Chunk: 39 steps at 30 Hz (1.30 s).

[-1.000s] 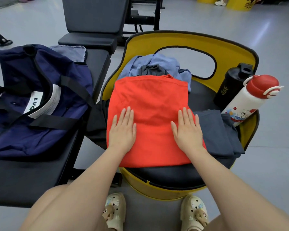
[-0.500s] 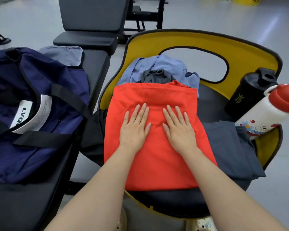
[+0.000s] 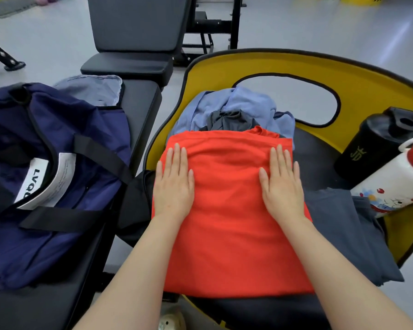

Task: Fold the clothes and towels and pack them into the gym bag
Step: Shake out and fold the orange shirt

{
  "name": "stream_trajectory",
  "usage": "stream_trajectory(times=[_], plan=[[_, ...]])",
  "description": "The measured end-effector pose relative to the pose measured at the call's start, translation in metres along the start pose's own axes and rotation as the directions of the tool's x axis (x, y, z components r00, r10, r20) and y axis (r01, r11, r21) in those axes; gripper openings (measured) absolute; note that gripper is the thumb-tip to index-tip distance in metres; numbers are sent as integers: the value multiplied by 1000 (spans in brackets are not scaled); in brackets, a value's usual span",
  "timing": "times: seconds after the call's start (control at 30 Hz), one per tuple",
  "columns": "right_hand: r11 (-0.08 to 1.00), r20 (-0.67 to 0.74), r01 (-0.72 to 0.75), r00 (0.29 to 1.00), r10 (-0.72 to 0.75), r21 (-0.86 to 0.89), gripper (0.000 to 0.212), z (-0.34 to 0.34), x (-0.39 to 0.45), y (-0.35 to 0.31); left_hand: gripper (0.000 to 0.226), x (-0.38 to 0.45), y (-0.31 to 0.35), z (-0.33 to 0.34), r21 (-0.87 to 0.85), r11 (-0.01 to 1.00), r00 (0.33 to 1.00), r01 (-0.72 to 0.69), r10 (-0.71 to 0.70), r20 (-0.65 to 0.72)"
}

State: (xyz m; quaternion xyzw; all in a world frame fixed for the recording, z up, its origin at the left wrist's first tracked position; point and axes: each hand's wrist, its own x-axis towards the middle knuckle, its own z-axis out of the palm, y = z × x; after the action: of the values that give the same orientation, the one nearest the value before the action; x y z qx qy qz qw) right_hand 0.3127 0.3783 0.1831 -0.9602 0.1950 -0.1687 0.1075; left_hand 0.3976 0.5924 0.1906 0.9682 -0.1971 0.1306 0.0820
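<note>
The left hand (image 3: 173, 184) and right hand (image 3: 281, 184) are lying flat, fingers straight, pressing on the folded red garment (image 3: 229, 210) on the yellow chair (image 3: 343, 75); the navy gym bag (image 3: 57, 177) is sitting left on the bench (image 3: 141, 101).

a black shaker bottle (image 3: 377, 148) stands on the right side of the yellow chair (image 3: 358, 77), touching a white bottle with a red cap (image 3: 396, 182) that leans just beside it. a black padded counter (image 3: 138, 108) sits left of the chair, its raised backrest (image 3: 136, 22) behind. black metal frames (image 3: 215, 22) stand on the grey floor (image 3: 320, 22) farther back.
</note>
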Motion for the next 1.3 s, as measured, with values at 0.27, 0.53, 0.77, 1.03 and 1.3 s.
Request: stream_trajectory(times=[0.27,0.53,0.77,1.03,1.3], plan=[[951,-4,305,952,-305,46,55,14,8,-39,57,11,40,3,-74,969,970,-237,240,37],[996,210,13,977,-33,93,60,12,23,-4,54,29,4,4,-66,995,977,80,-65,203],[992,302,-106,950,82,63,64,-10,17,19,55,24,-31,-13,-16,980,940,196,-183,288],[992,229,116,965,-126,58,63,-37,-8,8,57,-10,-33,-36,-121,990,977,-67,90,194],[934,363,353,864,-350,61,63,-54,-58,11,60,-51,-21,-56,-291,951,960,-103,171,220]])
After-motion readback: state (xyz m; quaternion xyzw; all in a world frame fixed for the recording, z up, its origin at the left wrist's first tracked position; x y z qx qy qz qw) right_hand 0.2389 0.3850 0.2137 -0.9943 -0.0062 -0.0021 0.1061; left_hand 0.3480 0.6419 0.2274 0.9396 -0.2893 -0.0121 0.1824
